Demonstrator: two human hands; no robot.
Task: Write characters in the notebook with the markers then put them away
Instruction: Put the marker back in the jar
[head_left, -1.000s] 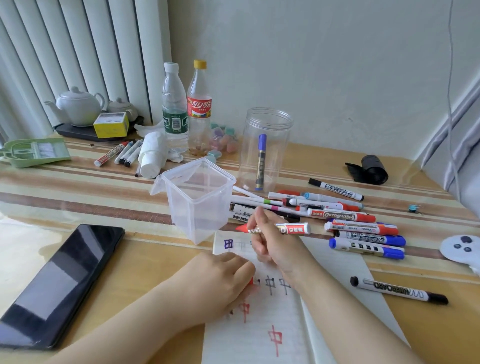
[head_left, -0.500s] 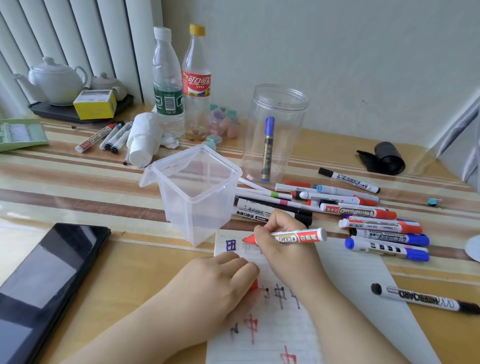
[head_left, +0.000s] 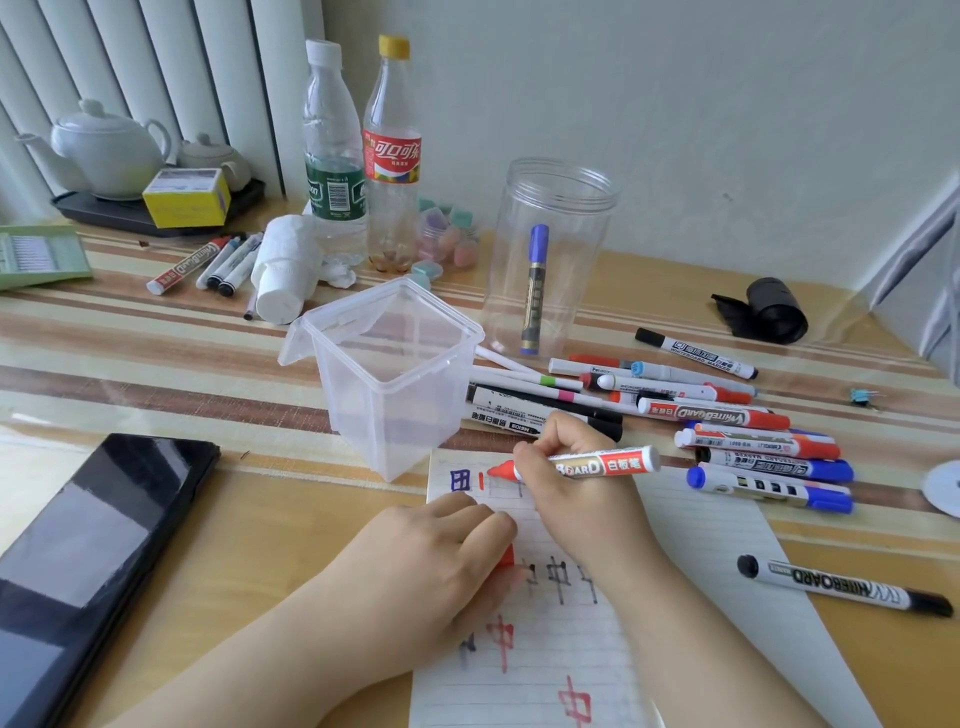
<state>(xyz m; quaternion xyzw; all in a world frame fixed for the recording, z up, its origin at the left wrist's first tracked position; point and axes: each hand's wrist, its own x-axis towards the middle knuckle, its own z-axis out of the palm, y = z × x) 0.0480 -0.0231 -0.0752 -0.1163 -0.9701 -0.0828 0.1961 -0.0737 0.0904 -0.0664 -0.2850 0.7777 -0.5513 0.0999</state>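
Observation:
My right hand (head_left: 576, 488) grips a red whiteboard marker (head_left: 602, 464), its red tip touching the top line of the lined notebook (head_left: 691, 545) beside a blue character and a fresh red stroke. My left hand (head_left: 431, 561) lies curled on the notebook's left edge with the marker's red cap (head_left: 506, 558) peeking out under its fingers. Red and dark characters fill lower lines. A pile of markers (head_left: 727, 421) lies right of the notebook. A black marker (head_left: 841, 587) lies alone at the right. One blue marker (head_left: 535, 291) stands inside the clear round jar (head_left: 550, 254).
A clear square tub (head_left: 395, 374) stands just behind the notebook. A black phone (head_left: 88, 561) lies at left. Two bottles (head_left: 363, 156), a tissue roll (head_left: 285, 270), three more markers (head_left: 208, 262), a teapot tray (head_left: 114, 150) and a black roll (head_left: 769, 309) sit farther back.
My right hand lowered the marker so its tip now touches the page, and a short red stroke has appeared next to the blue character. The camera moved closer. My left hand stayed put.

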